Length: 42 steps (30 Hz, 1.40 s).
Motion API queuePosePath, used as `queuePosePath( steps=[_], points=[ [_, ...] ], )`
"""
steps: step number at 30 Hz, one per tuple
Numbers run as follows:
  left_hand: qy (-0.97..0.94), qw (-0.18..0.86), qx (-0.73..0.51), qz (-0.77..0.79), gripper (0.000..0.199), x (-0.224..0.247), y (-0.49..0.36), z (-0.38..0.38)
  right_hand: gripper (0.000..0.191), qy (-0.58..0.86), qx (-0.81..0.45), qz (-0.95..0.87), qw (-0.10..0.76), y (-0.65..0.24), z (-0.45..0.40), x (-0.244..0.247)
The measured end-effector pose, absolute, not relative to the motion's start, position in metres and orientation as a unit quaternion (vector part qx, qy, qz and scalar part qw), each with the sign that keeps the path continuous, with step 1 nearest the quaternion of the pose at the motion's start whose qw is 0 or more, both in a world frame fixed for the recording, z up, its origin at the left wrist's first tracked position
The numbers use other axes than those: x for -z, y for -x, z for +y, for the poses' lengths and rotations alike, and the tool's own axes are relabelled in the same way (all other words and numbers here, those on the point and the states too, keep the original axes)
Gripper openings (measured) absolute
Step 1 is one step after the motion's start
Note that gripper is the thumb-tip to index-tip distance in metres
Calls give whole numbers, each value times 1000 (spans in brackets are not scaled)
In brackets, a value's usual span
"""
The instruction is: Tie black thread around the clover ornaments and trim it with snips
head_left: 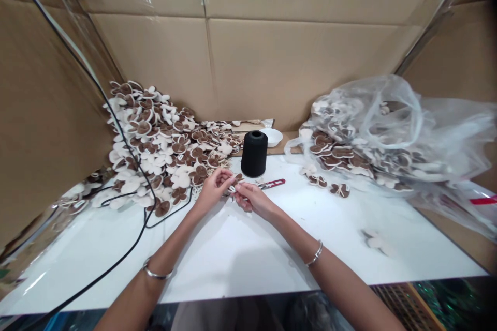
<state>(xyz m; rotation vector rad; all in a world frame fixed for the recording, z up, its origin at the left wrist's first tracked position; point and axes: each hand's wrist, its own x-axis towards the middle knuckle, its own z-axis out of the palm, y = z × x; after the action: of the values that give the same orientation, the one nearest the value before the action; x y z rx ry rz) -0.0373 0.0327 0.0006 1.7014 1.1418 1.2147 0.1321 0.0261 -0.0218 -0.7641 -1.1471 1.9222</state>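
With the left hand (215,186) and the right hand (252,199), holds a small brown-and-cream flower piece (237,179) above the middle of the white counter (213,269), between the back and front edges. On the left, closes thumb and finger narrowly on the piece; on the right, pinches just as narrowly at its near side, with the other fingers curled in. Wears a silver bracelet (157,273) on the left wrist and a silver bangle (316,254) on the right.

Just beyond the hands, toward the back edge, stands upright as a black thread cone (253,158). Partly behind it, at the back edge, rests as a shallow white bowl (274,137), with contents too hidden to tell. Beside the right hand, lies flat as red-handled snips (276,184).

Toward the back right corner, sprawls as a clear plastic bag (392,114), full of similar pieces, some showing through the film and some spilling from its left side. In front of that opening, lies as two loose brown pieces (328,185); nearer the front right corner, as a blurred pale piece (377,242).

Toward the back left corner, rises against the cardboard walls (272,62) as a tall loose pile (155,139), brown and cream faces mixed. Across the left side, runs as a black cable (116,264).
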Motion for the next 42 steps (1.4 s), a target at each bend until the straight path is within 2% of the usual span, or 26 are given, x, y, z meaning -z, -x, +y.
queuePosePath(
  steps=[5, 9, 15, 18, 20, 23, 27, 33, 42],
  points=[
    [-672, 374, -473, 430, 20, -1, 36, 30, 30, 291, -776, -421, 369, -134, 28, 23],
    [-689, 370, -461, 420, 18, -4, 35, 28, 32, 286, -800, -405, 338, -134, 27, 23],
    [-724, 352, -419, 420, 25, -10, 38, 27, 33, 293, -787, -403, 364, -134, 28, 24],
    [-776, 278, -402, 397, 28, -14, 40, 25, 33, 301, -776, -394, 389, -135, 30, 24],
    [-807, 184, -397, 397, 21, -15, 39, 23, 33, 313, -765, -390, 406, -135, 31, 24],
    [-841, 62, -349, 408, 22, -13, 38, 21, 35, 328, -754, -388, 416, -134, 31, 23],
    [-874, 9, -275, 401, 21, -8, 36, 21, 34, 339, -739, -397, 427, -133, 31, 24],
    [-894, 29, -253, 370, 30, -3, 36, 24, 34, 325, -747, -416, 404, -135, 32, 24],
    [-844, 186, -329, 380, 31, -13, 38, 19, 34, 298, -757, -421, 400, -136, 29, 23]
  ],
)
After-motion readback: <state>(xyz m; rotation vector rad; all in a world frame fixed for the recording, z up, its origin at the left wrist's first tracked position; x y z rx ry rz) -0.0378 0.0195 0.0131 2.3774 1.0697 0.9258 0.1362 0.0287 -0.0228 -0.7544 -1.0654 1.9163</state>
